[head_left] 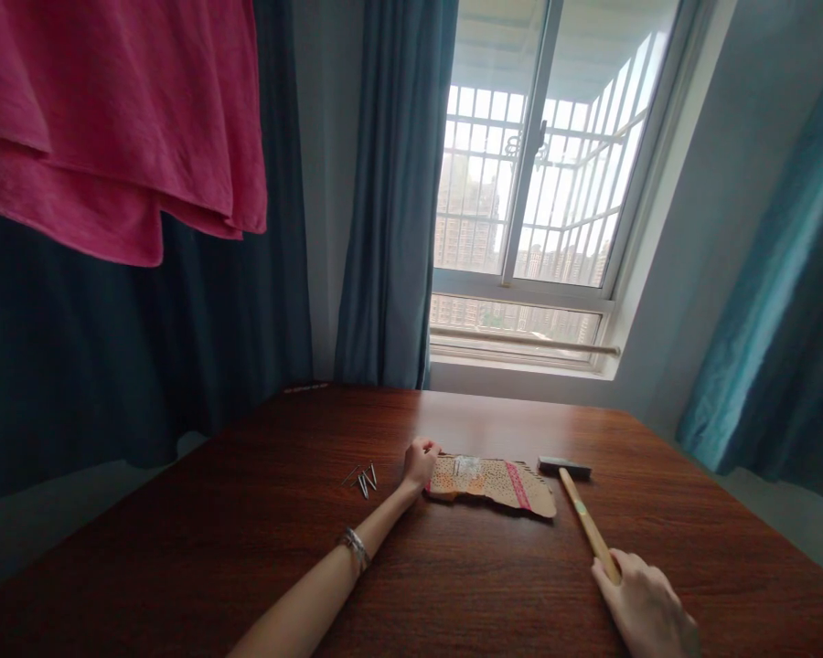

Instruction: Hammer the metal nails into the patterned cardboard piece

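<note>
Hiding: right hand [641,608] is partly cut off by the bottom edge; the shiny bit on the cardboard [494,484] is too small to tell.
Right hand: closed round the hammer [585,514] handle; hammer lies on the table [247,548].
Left hand [420,461]: curled, touching the cardboard's end; pinching or not, I cannot tell.
Nails [363,478]: just left of the left hand.
</note>
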Motion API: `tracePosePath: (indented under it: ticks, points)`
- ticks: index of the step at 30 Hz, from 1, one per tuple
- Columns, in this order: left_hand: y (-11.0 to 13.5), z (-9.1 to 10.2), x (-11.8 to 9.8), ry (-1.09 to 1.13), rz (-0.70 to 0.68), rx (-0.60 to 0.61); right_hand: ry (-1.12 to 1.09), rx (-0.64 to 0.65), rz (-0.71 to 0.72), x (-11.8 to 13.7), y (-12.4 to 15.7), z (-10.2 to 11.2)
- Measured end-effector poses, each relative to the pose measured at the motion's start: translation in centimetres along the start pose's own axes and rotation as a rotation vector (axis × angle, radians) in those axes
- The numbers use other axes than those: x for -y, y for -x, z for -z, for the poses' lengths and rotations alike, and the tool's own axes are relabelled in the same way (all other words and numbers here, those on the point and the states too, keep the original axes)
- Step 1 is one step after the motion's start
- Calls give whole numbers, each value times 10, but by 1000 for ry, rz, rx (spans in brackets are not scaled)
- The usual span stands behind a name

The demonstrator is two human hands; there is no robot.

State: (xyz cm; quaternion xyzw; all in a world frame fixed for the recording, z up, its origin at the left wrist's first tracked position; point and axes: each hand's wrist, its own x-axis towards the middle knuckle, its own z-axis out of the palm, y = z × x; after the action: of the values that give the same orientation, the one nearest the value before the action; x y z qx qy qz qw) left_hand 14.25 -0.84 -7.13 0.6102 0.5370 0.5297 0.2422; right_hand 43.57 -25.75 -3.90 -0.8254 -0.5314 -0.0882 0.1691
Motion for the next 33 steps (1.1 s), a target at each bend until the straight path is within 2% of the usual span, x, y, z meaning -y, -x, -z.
tracePosePath:
  ticks: [5, 9, 13, 16, 19, 24, 28, 33]
  points:
    - [1, 1, -2, -8, -4, 17, 50, -154, 135, 6, -2, -9]
    - [0, 1, 0, -25, -20, 31, -76, -239, 252, 35, -21, -8]
    - [0, 0, 0, -16, -10, 35, -201, -184, 411, 81, -47, -6]
    - [0, 0, -1, 2, -8, 35, -285, -103, 439, 110, -67, -15]
    - [0, -1, -2, 14, -1, 15, -288, -23, 411, 127, -81, -33]
    - [1, 0, -5, 19, -4, 13, -231, -40, 457, 136, -84, -54]
    - [4, 2, -10, 19, -7, -22, -243, -61, 473, 135, -81, -55]
    - [4, 14, -27, 51, -90, -32, -248, -56, 468, 134, -80, -56]
